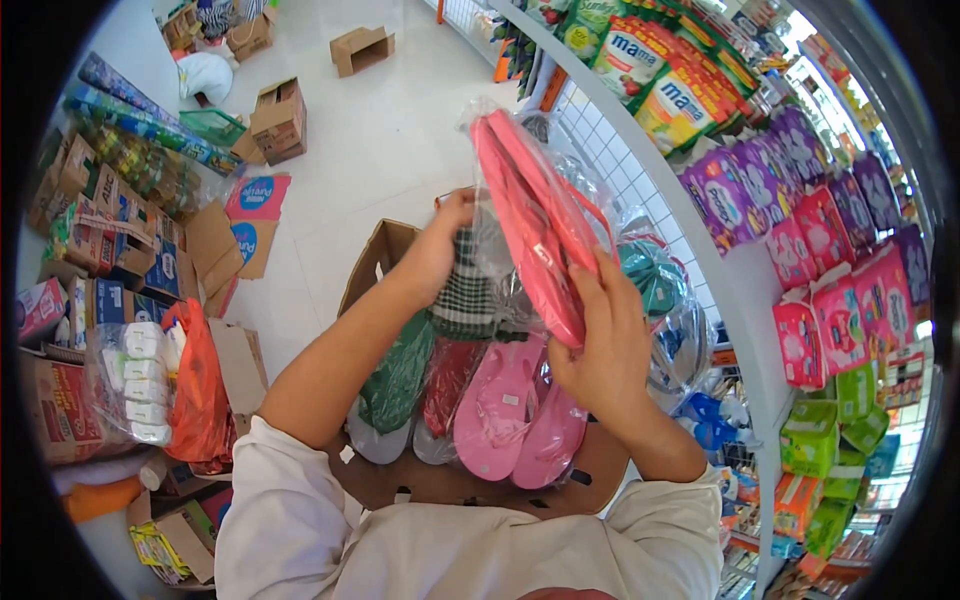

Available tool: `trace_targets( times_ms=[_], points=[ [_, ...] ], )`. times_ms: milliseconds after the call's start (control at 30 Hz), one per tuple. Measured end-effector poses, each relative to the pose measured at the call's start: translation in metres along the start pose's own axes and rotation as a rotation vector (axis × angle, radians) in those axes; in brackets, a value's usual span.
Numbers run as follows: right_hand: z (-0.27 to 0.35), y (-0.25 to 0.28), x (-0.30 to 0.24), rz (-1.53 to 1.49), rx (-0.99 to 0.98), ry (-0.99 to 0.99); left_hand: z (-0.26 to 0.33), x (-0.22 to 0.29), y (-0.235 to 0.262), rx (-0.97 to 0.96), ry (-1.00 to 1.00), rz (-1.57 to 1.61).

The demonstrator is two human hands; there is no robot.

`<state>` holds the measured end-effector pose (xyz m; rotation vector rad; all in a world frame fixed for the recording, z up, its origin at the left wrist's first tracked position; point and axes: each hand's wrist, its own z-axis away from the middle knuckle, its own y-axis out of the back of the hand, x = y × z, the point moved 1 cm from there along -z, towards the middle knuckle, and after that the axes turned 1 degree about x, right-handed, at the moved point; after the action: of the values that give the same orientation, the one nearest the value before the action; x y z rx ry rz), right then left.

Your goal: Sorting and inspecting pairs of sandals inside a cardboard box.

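A pair of coral-red flip-flops [520,215] in clear plastic is tilted upright over a cardboard box [440,488]. My right hand [605,335] grips the pair near its lower end, fingers across the wrapped soles. Beyond the box's middle, my left hand [440,250] has its fingers curled in beside the plastic; what they hold is hidden. Just under it lies a green-and-white checked item [463,295]. Pink flip-flops [497,410] lie nearest me in the box. Left of them are a red wrapped pair [448,395] and a green wrapped pair [395,385].
On my right, a curved shelf edge [700,215] carries packs, with wrapped green sandals [650,275] hanging below on white mesh. To the left stand stacked cartons [75,400] and a red plastic bag [195,385]. Small open cardboard boxes [278,120] sit on the tiled floor.
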<state>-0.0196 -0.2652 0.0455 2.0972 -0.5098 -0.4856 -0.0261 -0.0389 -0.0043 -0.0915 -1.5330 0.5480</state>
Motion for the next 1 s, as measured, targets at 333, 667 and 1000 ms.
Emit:
trace_targets(
  times_ms=[333,667,1000],
  points=[
    [0.05,0.011,-0.024,-0.236,-0.2,0.308,0.041,0.012,-0.005,0.021,0.158,-0.016],
    [0.024,0.043,0.008,-0.536,0.498,-0.083,0.078,0.022,-0.043,-0.456,-0.367,-0.782],
    [-0.003,0.012,0.031,-0.922,0.408,-0.386,0.072,0.012,-0.026,-0.399,-0.318,-0.607]
  ],
)
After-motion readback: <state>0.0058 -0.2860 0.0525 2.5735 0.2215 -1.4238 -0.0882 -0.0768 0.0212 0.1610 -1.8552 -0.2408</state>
